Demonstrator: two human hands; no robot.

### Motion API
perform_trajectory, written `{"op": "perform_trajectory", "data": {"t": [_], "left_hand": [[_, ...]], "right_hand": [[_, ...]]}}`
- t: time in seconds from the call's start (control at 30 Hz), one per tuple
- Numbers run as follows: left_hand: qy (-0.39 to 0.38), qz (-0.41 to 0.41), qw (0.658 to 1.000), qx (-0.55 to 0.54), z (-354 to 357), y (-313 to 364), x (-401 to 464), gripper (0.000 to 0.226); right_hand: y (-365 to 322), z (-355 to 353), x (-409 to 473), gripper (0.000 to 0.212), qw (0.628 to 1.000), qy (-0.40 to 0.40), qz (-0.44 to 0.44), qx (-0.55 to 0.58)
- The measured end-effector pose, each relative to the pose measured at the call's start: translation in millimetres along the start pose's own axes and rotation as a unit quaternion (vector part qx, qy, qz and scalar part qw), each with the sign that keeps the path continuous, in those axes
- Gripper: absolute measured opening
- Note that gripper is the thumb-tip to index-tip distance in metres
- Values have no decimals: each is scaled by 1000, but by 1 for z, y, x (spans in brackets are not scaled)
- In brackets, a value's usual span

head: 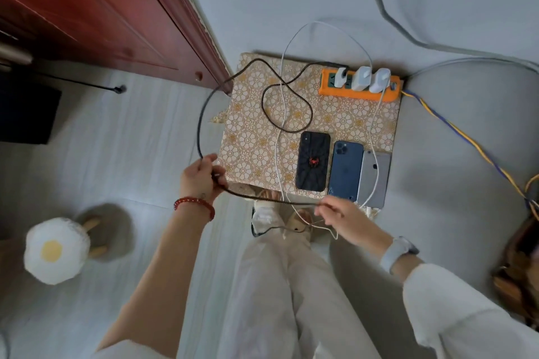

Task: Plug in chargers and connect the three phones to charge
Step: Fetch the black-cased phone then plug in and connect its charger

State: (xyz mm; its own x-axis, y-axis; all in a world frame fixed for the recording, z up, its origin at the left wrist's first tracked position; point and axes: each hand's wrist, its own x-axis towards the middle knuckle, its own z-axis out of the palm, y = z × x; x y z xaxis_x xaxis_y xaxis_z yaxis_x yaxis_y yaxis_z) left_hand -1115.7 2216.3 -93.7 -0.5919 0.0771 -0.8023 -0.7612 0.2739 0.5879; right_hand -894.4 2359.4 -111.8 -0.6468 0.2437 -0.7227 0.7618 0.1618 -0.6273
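Head view: black cable (201, 114) stretched sideways

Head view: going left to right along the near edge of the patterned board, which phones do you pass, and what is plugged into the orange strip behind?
Black spider phone → blue phone → silver phone. On the orange power strip: three white chargers.

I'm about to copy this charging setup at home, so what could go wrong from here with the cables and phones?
1. The black cable, held in the left hand and right hand, loops across a white cable; pulling may tangle them.
2. The grey phone overhangs the patterned board's edge; a tug on its cable might drop it.
3. Three adapters crowd the orange power strip; a yank may loosen one.
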Motion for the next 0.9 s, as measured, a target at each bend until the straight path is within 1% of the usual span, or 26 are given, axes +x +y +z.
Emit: {"op": "perform_trajectory", "data": {"t": [0.03,0.07,0.1,0.13,0.17,0.2,0.23,0.27,0.3,0.33,0.37,0.4,0.43,0.47,0.53,0.57,0.6,0.63,0.7,0.73,0.77,0.83,0.87,0.9], "left_hand": [[31,-17,998,56,-2,-8,4,17],[51,-20,989,135,-3,-17,6,20],[72,1,965,252,-5,-26,6,34],[88,55,928,357,-7,-36,4,50],[87,156,888,425,-6,-45,-3,59],[50,272,843,462,-3,-53,-12,60],[-13,360,795,488,2,-59,-23,58],[-81,409,750,513,8,-64,-32,53],[-142,427,720,529,12,-68,-36,47],[-179,436,705,531,16,-68,-40,38],[-187,448,701,522,18,-64,-39,29],[-172,462,701,515,18,-61,-36,25],[-136,474,706,509,17,-56,-32,26],[-91,466,726,497,13,-51,-27,29],[9,386,810,441,-2,-39,-12,35],[60,340,844,411,-14,-35,-4,36],[101,309,859,395,-27,-32,4,35],[127,292,861,396,-41,-31,12,35],[142,262,855,425,-61,-31,23,35],[129,249,845,454,-65,-33,24,38],[97,252,828,491,-65,-36,24,45],[-9,300,770,563,-52,-48,13,68],[-69,327,739,585,-40,-56,4,77],[-123,349,709,600,-26,-63,-6,81]], "right_hand": [[1,-8,1,22,1000,28,-12,5],[0,-15,2,23,999,46,-27,7],[-3,-20,2,24,998,50,-40,3],[-8,-21,4,23,998,42,-50,-6],[-14,-20,4,22,998,30,-59,-16],[-22,-18,5,21,997,14,-73,-18],[-31,-15,5,21,996,2,-91,-16],[-39,-12,5,22,994,-3,-110,-7],[-46,-10,5,22,992,-3,-126,3],[-52,-9,5,21,991,-3,-134,15],[-56,-9,4,21,991,-4,-133,25],[-56,-10,3,22,991,-10,-126,33],[-55,-12,2,22,993,-18,-115,36],[-52,-15,-1,23,994,-26,-103,33],[-41,-28,-3,19,996,-34,-69,39],[-33,-36,-4,18,997,-31,-49,54],[-24,-45,-6,20,996,-21,-29,77],[-15,-54,-8,23,995,-3,-10,102],[-1,-65,-10,28,990,36,13,138],[0,-65,-10,29,990,47,15,135],[-2,-61,-7,28,992,49,12,118],[-13,-44,0,24,997,26,-12,72],[-21,-33,4,22,998,6,-31,54],[-29,-22,7,21,998,-10,-51,42]]}}
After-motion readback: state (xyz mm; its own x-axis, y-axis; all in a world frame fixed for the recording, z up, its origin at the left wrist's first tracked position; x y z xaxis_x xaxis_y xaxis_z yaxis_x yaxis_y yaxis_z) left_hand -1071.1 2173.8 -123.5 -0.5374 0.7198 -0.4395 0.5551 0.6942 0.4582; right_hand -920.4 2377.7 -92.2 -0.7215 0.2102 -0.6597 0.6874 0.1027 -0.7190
